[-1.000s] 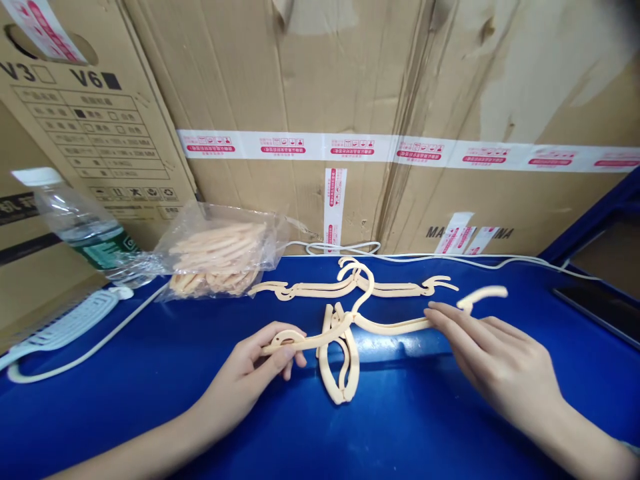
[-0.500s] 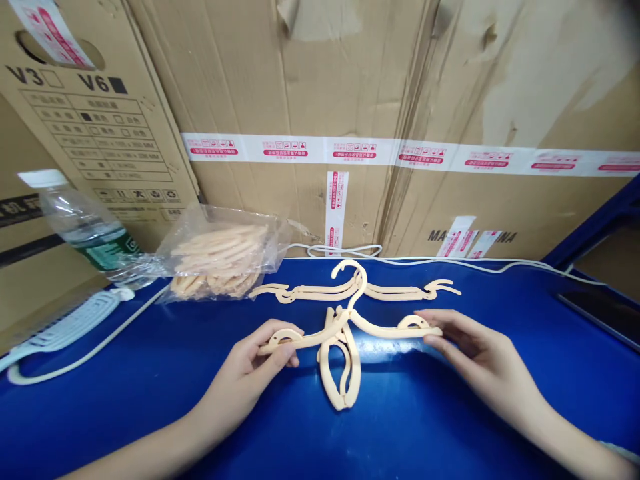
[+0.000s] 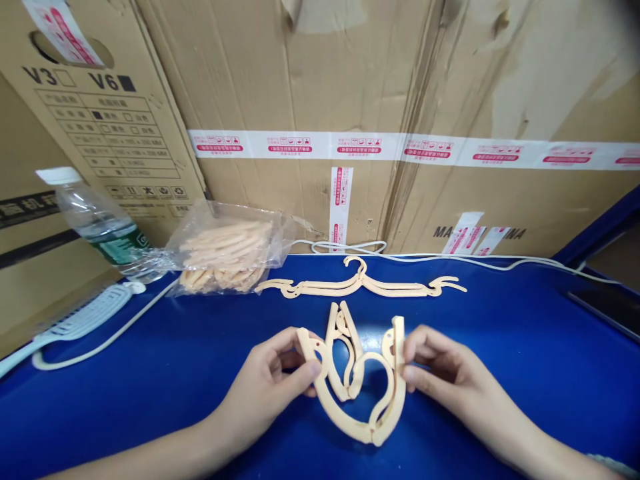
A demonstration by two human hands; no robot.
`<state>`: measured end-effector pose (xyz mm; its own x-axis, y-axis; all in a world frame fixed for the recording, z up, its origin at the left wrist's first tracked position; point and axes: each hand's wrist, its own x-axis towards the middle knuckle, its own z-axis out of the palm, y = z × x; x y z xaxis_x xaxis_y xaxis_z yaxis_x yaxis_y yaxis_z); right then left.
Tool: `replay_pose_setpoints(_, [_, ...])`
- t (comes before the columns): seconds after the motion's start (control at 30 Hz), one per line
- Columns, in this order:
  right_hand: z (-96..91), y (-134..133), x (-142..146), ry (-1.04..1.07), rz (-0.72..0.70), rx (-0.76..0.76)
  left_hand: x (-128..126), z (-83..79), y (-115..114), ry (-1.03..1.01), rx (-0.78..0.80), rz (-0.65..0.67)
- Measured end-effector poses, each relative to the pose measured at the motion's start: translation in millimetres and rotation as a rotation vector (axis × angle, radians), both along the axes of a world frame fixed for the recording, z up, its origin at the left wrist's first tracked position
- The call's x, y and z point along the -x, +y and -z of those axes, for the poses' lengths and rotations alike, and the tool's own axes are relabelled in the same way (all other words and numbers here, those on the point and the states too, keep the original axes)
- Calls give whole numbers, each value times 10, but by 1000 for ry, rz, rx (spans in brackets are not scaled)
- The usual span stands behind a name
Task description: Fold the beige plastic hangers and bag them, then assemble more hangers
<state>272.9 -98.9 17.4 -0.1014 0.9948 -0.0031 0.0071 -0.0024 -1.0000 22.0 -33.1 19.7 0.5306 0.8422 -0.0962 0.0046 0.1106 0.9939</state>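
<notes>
A cream folding clothes hanger [image 3: 345, 421] is held up between my two hands, its arms bent upward into a V and its hook curving between them. My left hand [image 3: 280, 377] pinches the left arm's end between thumb and fingers. On the other side, my right hand [image 3: 440, 370] has its fingertips closed on the right arm. Just behind, a second folded hanger [image 3: 334, 357] lies on the blue table, partly covered by the held one. Farther back rests an unfolded hanger [image 3: 395, 289] with its arms spread.
A clear plastic bag [image 3: 230, 247] of cream hanger parts sits at the back left. Near it are a water bottle [image 3: 113, 230] and a pale hairbrush [image 3: 83, 320]. A white cable [image 3: 480, 259] runs along the cardboard boxes [image 3: 300, 80]. A dark flat device [image 3: 603, 313] lies at right.
The held hanger's arms have folded from spread wide to a V, and its hook has swung down between them. My hands have come closer together.
</notes>
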Motion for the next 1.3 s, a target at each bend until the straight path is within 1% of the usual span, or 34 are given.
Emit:
replay_pose_setpoints(0.07, [-10,-58,26,-89,-130,-1,-7,7,-7,-22,-9,4])
replay_pose_setpoints(0.13, [-18,-115,30,-148,-206,-5,-5,19,-5,-44,-5,-16])
replay_pose_setpoints(0.2, [-21,-155,26,-201,-240,6,6,30,-3,-72,2,-43])
replay_pose_setpoints(0.27, [-19,-172,22,-212,-248,38,21,36,-4,-97,-25,-64])
replay_pose_setpoints(0.37, [-14,-170,23,-128,-257,57,40,32,-19,-97,-109,-54])
replay_pose_setpoints(0.47, [-6,-171,28,-66,-277,18,46,19,-53,-96,-143,40])
replay_pose_setpoints(0.57, [8,-182,26,-48,-324,5,48,15,-85,-133,-115,192])
replay_pose_setpoints(0.63, [17,-184,19,-51,-343,-7,56,21,-89,-163,-102,245])
replay_pose_setpoints(0.73, [16,-169,-2,-65,-319,-47,72,34,-76,-191,-95,228])
replay_pose_setpoints(0.8, [2,-157,-21,-122,-290,-74,77,37,-72,-201,-78,220])
replay_pose_setpoints(0.93, [-47,-172,-49,-311,-305,-102,71,31,-107,-211,-62,290])
replay_pose_setpoints(1.0, [-75,-190,-53,-352,-329,-85,67,25,-128,-210,-51,318])
replay_pose_setpoints(1.13, [-110,-190,-42,-354,-319,-80,68,19,-127,-210,-50,318])
replay_pose_setpoints(1.3, [-111,-154,-29,-334,-244,-109,69,8,-105,-214,-47,303])
